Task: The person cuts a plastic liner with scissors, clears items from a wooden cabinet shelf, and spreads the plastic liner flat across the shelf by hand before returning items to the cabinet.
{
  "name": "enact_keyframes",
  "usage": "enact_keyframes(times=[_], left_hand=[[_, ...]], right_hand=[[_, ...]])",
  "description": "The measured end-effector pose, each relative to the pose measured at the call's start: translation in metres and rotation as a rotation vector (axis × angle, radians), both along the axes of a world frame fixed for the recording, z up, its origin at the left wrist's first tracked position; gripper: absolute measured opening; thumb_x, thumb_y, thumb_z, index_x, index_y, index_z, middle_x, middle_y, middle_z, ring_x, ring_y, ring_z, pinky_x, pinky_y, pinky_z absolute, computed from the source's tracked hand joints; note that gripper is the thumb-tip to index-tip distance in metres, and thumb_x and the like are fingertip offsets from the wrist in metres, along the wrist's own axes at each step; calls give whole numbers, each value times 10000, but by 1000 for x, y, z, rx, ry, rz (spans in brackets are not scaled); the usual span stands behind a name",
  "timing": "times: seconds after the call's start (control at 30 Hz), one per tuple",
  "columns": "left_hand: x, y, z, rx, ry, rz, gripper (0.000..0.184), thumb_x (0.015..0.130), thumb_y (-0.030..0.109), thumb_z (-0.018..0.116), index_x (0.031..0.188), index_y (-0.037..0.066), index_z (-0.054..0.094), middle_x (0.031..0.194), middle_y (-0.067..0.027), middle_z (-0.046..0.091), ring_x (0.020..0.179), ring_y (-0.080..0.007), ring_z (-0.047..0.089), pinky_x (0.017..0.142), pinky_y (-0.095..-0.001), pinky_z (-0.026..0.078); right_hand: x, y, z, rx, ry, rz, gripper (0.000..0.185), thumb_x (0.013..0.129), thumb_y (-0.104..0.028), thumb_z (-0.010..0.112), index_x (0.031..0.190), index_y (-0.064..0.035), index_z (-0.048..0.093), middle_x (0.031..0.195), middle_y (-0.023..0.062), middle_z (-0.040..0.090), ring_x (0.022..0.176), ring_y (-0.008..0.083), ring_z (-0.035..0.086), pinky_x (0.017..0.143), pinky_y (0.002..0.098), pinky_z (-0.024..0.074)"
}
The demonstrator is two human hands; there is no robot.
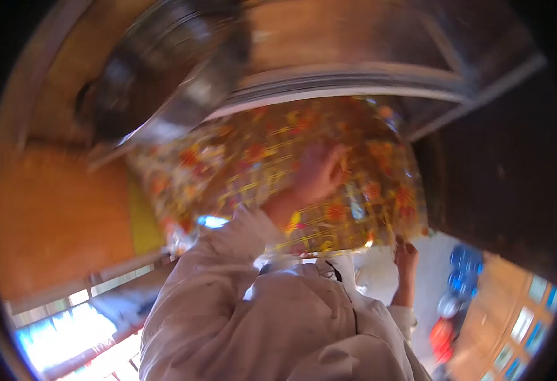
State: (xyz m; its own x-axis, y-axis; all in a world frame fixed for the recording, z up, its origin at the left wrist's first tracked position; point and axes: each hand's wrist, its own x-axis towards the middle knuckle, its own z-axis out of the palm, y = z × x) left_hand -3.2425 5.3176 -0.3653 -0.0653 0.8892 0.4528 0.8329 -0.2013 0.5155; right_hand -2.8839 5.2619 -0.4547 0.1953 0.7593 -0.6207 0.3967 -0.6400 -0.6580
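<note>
A shiny plastic tablecloth (272, 152) with orange flowers and yellow lines lies spread in front of me. Over its middle is my left hand (320, 171), smeared by motion; its fingers seem bent, but whether anything is in them is unclear. My right hand (407, 257) is at the near right corner of the cloth, its fingers closed on the edge. White sleeves cover both of my arms.
A large round metal pot (170, 76), blurred, stands at the far left beside the cloth. Orange-brown wood (62, 222) lies to the left and a dark panel (501, 152) to the right. Blue bottles (466, 270) and a red object (442, 340) are at the lower right.
</note>
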Motion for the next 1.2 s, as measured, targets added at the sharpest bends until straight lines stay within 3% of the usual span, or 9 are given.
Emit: enact_keyframes(times=[0.13,0.23,0.43,0.53,0.57,0.7,0.93,1.03,1.2], left_hand=[[-27,-141,22,-175,-126,77,394,719,5,605,1101,63,526,1119,-171,524,1023,-346,507,860,-408,426],[-60,-238,0,-190,-148,692,446,730,-2,643,1148,41,495,1124,-163,526,1036,-335,508,867,-390,420],[-144,-341,-38,-249,-5,1333,876,697,409,708,1277,-97,292,1234,-291,407,1160,-424,388,966,-468,326],[-169,-349,-61,-380,130,1392,829,678,432,693,1256,-54,351,1211,-267,438,1122,-403,440,947,-457,361],[-170,-347,-52,-455,172,1447,580,724,381,661,1148,22,497,1087,-216,546,963,-376,543,842,-446,437],[-192,-375,-61,-9,-127,1410,206,842,238,531,856,50,615,745,-185,605,672,-358,578,583,-439,451],[-195,-396,14,374,-669,1156,130,904,104,473,897,-8,538,676,-158,492,586,-277,448,560,-323,384],[-186,-397,33,254,-381,1055,115,906,88,466,849,-5,506,686,-162,473,602,-297,437,564,-334,373],[-153,-407,61,124,80,558,116,708,-5,555,817,35,553,720,-106,526,664,-286,515,559,-382,411]], right_hand=[[10,26,18,277,-272,425,366,886,-275,554,672,22,552,577,85,522,493,162,418,483,362,360],[6,39,47,357,-420,641,341,876,-265,563,693,23,567,606,122,563,502,201,438,509,365,375],[-67,25,77,405,-149,792,280,846,-265,597,782,7,592,668,151,605,602,250,566,592,334,451],[-100,9,70,452,-114,907,266,838,-278,608,811,-13,598,691,153,617,625,255,608,594,341,468],[-111,2,75,455,-135,944,259,838,-273,606,811,-16,597,688,153,617,622,258,609,589,341,468],[-151,-43,91,455,-113,999,227,828,-256,610,812,-30,597,682,148,614,612,268,607,575,340,466],[-210,-104,96,374,-53,1150,185,818,-206,622,865,-27,612,706,99,631,611,178,593,579,296,466],[-231,-119,82,381,37,1153,196,814,-229,621,893,-50,614,768,114,651,697,228,638,629,309,492],[-280,-105,86,396,302,973,284,841,-292,624,982,-49,584,882,75,657,766,143,631,684,304,496]])
